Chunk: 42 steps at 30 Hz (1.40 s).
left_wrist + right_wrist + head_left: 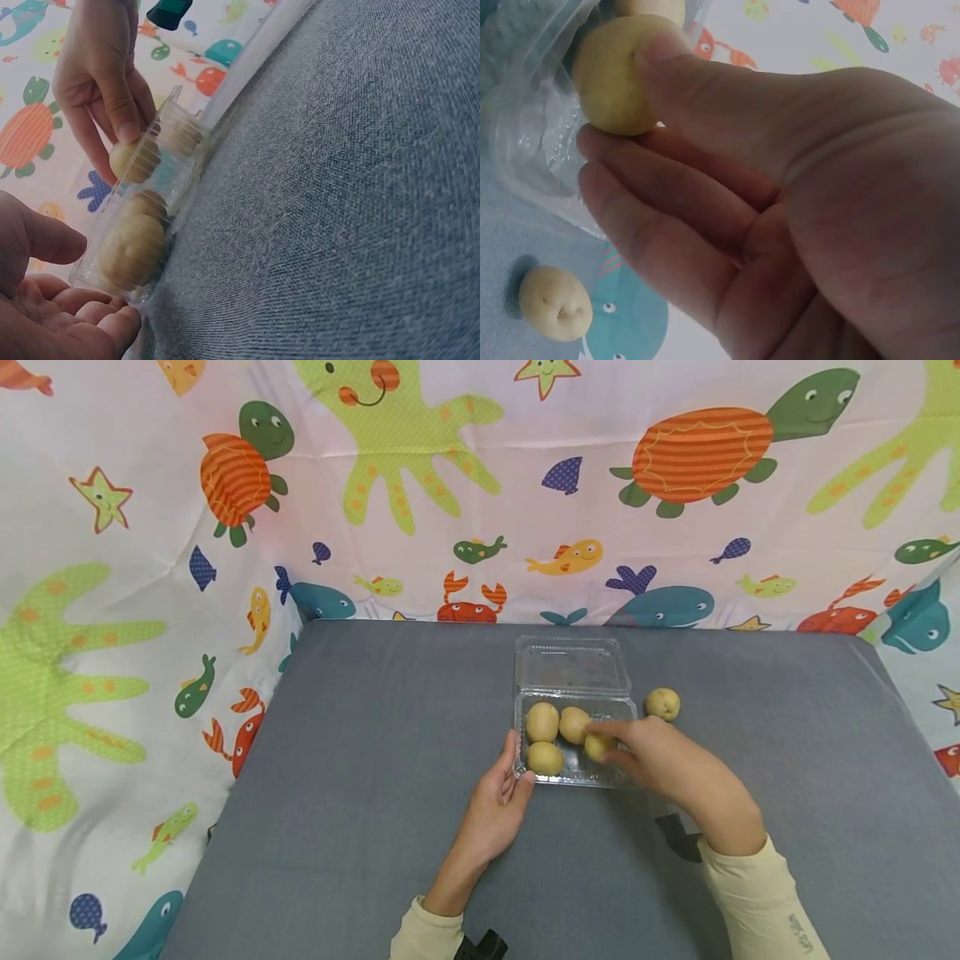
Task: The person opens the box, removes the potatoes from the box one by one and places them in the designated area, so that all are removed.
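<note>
A clear plastic clamshell box (pixel 577 774) lies on the grey cloth with its lid (pixel 573 665) folded back. My left hand (pixel 497 802) holds the box at its front left corner, thumb near the front edge and fingers along the left side. Three potatoes (pixel 542 722) sit in the left and middle of the tray. Between thumb and fingers, my right hand (pixel 663 760) pinches another potato (pixel 619 79) over the right part of the tray. In the left wrist view that potato (pixel 135 160) is at the height of the box rim.
One more potato (pixel 663 703) lies on the cloth just right of the box, close beyond the right hand. Grey cloth (pixel 360 760) covers the table, and a curtain with sea animals (pixel 450 485) hangs along the back and left side.
</note>
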Tool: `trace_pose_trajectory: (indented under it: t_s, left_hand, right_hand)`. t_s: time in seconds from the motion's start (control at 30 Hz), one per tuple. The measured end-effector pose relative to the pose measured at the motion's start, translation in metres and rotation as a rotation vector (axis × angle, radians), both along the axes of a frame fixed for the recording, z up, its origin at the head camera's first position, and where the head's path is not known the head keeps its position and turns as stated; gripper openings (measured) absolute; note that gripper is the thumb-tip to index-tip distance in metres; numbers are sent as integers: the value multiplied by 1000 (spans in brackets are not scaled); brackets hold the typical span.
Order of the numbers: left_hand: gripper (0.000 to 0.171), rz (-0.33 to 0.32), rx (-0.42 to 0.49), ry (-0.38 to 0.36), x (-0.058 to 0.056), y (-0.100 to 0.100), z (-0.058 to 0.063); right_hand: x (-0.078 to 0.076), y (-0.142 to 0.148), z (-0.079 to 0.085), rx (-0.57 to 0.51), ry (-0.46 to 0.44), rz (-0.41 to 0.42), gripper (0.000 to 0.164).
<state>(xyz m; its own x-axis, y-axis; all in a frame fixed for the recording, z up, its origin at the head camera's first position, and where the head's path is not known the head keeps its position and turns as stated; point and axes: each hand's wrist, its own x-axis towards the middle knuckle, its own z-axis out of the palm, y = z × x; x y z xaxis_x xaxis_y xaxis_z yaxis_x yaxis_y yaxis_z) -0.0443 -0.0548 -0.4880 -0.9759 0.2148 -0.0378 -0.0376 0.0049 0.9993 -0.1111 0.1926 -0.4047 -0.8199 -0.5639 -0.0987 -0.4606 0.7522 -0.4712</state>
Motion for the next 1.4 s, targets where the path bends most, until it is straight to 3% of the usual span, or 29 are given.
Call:
trace_pose_trajectory:
  t_s: [0.7, 0.97, 1.2, 1.4]
  left_hand:
    - [69, 2, -13, -1, -1, 0, 2]
    - [69, 2, -15, 0, 0, 0, 0]
    - [69, 0, -6, -1, 0, 0, 1]
    - [69, -1, -5, 0, 0, 1, 1]
  right_hand:
    - [-2, 18, 2, -50, 117, -3, 42]
    - [-2, 30, 0, -37, 98, -77, 45]
    - [-1, 40, -1, -62, 167, -76, 43]
    - [-2, 49, 1, -74, 172, -104, 43]
